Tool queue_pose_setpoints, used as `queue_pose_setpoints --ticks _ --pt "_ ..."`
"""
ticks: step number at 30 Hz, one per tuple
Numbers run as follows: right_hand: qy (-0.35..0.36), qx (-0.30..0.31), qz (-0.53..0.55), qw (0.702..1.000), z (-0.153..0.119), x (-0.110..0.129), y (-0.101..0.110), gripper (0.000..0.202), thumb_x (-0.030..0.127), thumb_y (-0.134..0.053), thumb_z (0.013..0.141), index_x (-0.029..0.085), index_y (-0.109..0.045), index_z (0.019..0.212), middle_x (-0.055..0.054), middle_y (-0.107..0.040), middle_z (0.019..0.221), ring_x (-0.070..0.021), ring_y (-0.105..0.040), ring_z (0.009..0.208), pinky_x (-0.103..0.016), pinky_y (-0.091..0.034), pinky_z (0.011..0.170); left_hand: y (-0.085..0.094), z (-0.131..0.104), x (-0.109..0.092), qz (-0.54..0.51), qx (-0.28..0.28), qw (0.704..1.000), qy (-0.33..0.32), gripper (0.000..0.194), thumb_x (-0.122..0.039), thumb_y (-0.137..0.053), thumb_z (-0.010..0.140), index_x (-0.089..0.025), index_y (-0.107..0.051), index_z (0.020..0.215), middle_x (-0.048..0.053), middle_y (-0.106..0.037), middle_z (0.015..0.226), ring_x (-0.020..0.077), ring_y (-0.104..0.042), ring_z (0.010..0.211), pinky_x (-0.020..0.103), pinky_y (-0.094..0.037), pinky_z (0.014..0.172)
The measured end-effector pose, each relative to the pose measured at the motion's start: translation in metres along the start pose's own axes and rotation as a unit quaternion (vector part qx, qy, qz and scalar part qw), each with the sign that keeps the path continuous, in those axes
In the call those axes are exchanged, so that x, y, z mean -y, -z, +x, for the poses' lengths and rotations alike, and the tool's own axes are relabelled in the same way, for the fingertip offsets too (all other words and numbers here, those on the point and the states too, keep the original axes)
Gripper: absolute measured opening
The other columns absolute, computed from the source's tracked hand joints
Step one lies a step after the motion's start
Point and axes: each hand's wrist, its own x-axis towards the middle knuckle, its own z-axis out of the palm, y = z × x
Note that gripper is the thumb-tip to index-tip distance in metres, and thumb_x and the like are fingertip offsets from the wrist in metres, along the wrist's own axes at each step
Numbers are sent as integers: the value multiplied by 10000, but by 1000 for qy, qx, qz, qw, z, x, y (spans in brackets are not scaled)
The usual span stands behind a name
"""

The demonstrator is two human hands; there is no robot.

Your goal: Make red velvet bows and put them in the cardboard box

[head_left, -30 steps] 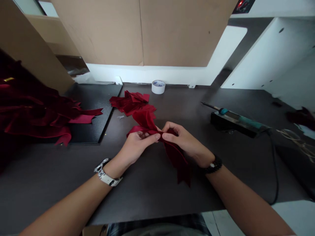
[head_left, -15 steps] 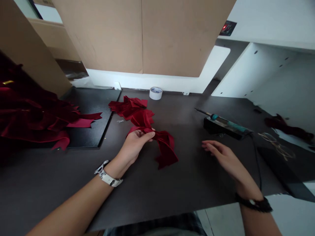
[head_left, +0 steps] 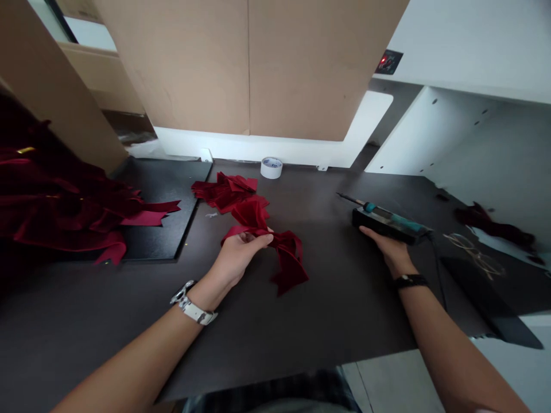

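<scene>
My left hand (head_left: 242,252) pinches the knot of a dark red velvet ribbon bow (head_left: 289,261) between thumb and fingers. The bow's loops and notched tails spread to both sides. Just beyond lies a pile of cut red ribbon pieces (head_left: 224,192), touching or nearly touching the bow. On the right, a soldering iron (head_left: 390,217) with a teal grip rests along the top of a black box (head_left: 373,222), tip pointing left. My right hand (head_left: 391,251) grips the near side of this box; one digit lies along its lower edge, and the other fingers are mostly hidden.
A heap of red velvet ribbons (head_left: 64,206) covers much of the black board (head_left: 161,241) at left. A tape roll (head_left: 271,168) stands at the back, before a cardboard sheet (head_left: 297,69). Glasses (head_left: 473,255) lie right of the iron, whose cord (head_left: 439,281) runs toward the front edge.
My right hand has moved forward from the bare tabletop to the black box and closed on it. My left hand keeps its pinch on the bow. The view has shifted slightly.
</scene>
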Motion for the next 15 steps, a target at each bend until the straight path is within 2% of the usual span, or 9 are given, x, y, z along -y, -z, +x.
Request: queue_pose_setpoints --ticks 5,9,12,15 --pt "27 -29 90 995 -6 4 -3 631 370 -888 405 188 -640 956 -139 -617 1212 -325 -544 1193 -501 -367 1088 0 0 -3 -1 -14 1000 3 240 -292 -798 564 -149 -720 740 47 -728 788 180 -635 807 298 -474 753" --pt "44 -36 151 987 -20 20 3 630 337 -877 396 154 -637 949 -117 -655 1140 -318 -567 1164 -510 -374 1084 1 2 -6 -15 -39 999 18 205 -250 -779 584 -142 -712 745 33 -715 776 151 -626 771 277 -471 744" --pt "59 -38 181 981 -51 35 13 609 341 -862 485 150 -631 1015 -100 -644 1177 -304 -553 1190 -508 -360 1099 1 4 -9 -30 -58 998 17 181 -228 -771 588 -140 -695 727 19 -700 761 134 -615 751 263 -469 737" --pt "75 -26 164 983 -94 38 27 653 362 -841 590 180 -597 1168 -83 -583 1289 -280 -504 1252 -460 -350 1122 1 5 -10 -36 -77 996 3 175 -227 -771 584 -142 -676 702 8 -683 742 130 -605 737 257 -466 719"
